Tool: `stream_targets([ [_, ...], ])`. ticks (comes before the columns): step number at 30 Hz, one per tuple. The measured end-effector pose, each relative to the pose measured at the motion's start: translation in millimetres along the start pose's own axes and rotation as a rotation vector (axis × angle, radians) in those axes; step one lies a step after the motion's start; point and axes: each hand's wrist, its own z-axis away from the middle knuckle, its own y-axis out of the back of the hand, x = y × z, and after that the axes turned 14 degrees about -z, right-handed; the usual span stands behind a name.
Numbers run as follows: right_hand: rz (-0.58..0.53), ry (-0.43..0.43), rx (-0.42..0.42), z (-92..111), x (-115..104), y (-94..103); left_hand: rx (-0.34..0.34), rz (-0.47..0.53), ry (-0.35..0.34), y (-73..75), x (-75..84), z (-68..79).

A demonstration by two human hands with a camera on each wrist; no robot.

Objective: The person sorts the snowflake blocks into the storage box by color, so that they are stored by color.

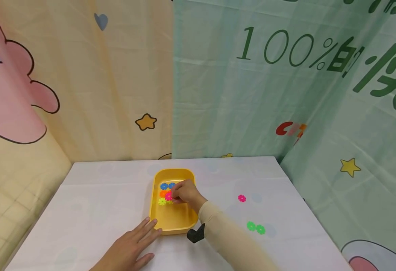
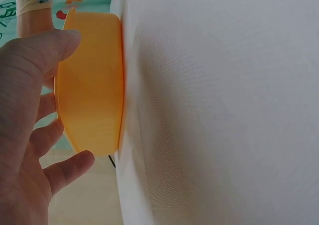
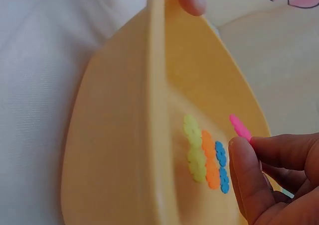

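Observation:
A yellow tray (image 1: 174, 223) stands on the white table. Inside it lie flat flower-shaped pieces: a blue pair (image 3: 222, 167), an orange pair (image 3: 210, 160) and a yellow-green pair (image 3: 194, 149), set side by side. My right hand (image 1: 187, 194) reaches over the tray and pinches a pink flower piece (image 3: 240, 127) between thumb and forefinger, above the others. My left hand (image 1: 130, 242) has its fingers spread, with fingertips at the tray's near left corner; the left wrist view shows its thumb (image 2: 67, 42) against the tray's outer side.
To the right of the tray, a pink flower piece (image 1: 242, 198) lies on the white table (image 1: 93, 210). Two green flower pieces (image 1: 255, 227) lie together nearer the front. Printed curtains (image 1: 123, 82) hang behind the table and along its sides.

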Motion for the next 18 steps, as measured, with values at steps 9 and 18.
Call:
stream_targets([
  [9, 0.136, -0.027, 0.002, 2, 13, -13.7, 0.053, -0.026, -0.022, -2.7, -1.0, -0.1],
  [18, 0.2, -0.045, -0.006, 3, 17, -28.3, 0.004, -0.009, -0.003, -1.7, -1.3, -0.9],
])
